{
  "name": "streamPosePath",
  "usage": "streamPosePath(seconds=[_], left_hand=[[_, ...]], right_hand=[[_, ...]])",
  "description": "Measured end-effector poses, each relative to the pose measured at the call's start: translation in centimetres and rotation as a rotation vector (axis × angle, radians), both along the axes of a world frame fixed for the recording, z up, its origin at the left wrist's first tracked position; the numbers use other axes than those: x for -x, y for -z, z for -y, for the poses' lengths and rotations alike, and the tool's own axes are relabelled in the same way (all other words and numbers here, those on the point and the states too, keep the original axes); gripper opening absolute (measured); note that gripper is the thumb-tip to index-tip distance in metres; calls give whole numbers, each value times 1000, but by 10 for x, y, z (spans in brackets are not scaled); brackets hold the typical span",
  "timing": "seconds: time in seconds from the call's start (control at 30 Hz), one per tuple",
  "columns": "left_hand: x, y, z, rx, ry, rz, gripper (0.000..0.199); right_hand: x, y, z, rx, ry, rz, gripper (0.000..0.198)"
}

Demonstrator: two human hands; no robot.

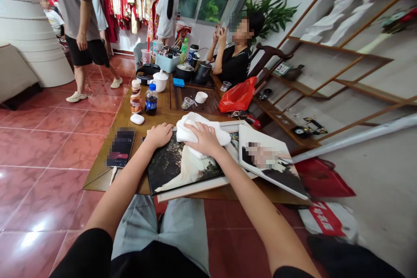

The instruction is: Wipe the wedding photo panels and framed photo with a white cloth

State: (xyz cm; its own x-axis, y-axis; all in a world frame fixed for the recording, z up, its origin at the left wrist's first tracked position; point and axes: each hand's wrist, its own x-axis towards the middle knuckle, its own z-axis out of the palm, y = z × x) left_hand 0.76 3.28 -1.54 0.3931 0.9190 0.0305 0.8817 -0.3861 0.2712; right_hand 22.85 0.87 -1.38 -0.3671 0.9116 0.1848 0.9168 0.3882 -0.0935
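Observation:
A large photo panel (166, 160), dark with a pale gown in the picture, lies flat on the wooden table in front of me. My left hand (159, 135) rests on its upper left corner, fingers stretched out and holding nothing. With my right hand (206, 139) I grip a bunched white cloth (190, 121) against the panel's upper part. The cloth and hand cover some of the picture. Beneath the panel shows the pale edge of another panel (192, 191). To the right, a white-edged photo panel (270, 163) lies tilted, overlapping the stack.
Left on the table (97, 173) are a plugged-in phone (121, 147), a white case (137, 119) and two bottles, one a dark cola bottle (151, 100). Farther back are a lidded white cup (160, 81) and a red plastic bag (237, 95). A person (239, 58) sits across.

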Motion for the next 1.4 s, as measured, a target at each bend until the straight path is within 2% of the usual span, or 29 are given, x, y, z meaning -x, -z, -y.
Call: streamPosePath(seconds=[0.17, 0.4, 0.5, 0.6, 0.73, 1.13, 1.27, 1.4], left_hand=[[0, -1, 0, 4, -5, 1, 42], [1, 2, -1, -3, 6, 19, 44], [1, 3, -2, 0, 1, 28, 43], [1, 4, -2, -6, 1, 27, 43], [1, 4, -3, -9, 2, 25, 43], [1, -1, 0, 9, 13, 13, 43], [3, 0, 0, 17, 29, 1, 40], [2, 1, -2, 28, 18, 11, 41]], right_hand=[[0, 0, 18, 10, -65, 12, 66], [-6, 1, 82, -8, -120, 27, 68], [-6, 2, 108, -39, -106, 48, 70], [-4, 3, 120, -66, -71, 60, 71], [1, 2, 112, -50, -37, 57, 68], [24, -1, 37, -13, 16, 2, 67], [23, -2, 37, 2, -55, 18, 65], [19, -3, 58, 25, -124, 44, 68]])
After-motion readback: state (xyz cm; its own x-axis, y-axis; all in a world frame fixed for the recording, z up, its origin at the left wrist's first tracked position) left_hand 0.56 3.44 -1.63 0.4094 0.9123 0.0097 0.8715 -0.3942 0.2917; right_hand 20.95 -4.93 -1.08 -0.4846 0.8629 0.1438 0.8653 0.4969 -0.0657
